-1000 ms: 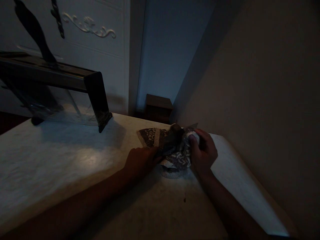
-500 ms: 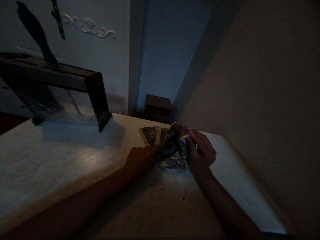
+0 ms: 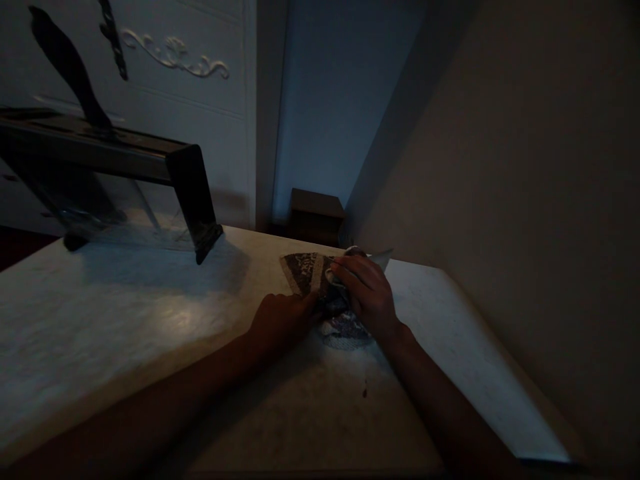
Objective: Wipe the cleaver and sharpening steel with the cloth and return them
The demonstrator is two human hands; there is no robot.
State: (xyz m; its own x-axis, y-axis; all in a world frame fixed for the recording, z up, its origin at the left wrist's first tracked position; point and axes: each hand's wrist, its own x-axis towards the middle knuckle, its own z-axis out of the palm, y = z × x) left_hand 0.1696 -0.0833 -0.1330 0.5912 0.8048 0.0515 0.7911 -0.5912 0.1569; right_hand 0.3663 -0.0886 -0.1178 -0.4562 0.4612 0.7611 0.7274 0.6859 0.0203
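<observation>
A dark brown and cream patterned cloth (image 3: 303, 268) lies bunched on the pale table, partly beneath both hands. My left hand (image 3: 283, 323) is closed at the dark end of what looks like a knife, mostly hidden by the cloth and my other hand. The knife's grey pointed tip (image 3: 383, 257) shows beyond the fingers of my right hand. My right hand (image 3: 369, 293) is closed on a fold of the cloth, pressed over the middle of the knife. Dim light leaves the handle hard to make out.
At the left of the table (image 3: 150, 313) stands a black-framed knife block (image 3: 186, 180) with clear sides and a black handle (image 3: 70, 70) sticking up. A wall (image 3: 525, 200) runs along the right. Beyond the far edge are a brown box (image 3: 316, 203) and a white door (image 3: 200, 120).
My right hand has shifted left with the cloth and turned palm down over the knife. The grey tip now shows more plainly. My left hand stays in place.
</observation>
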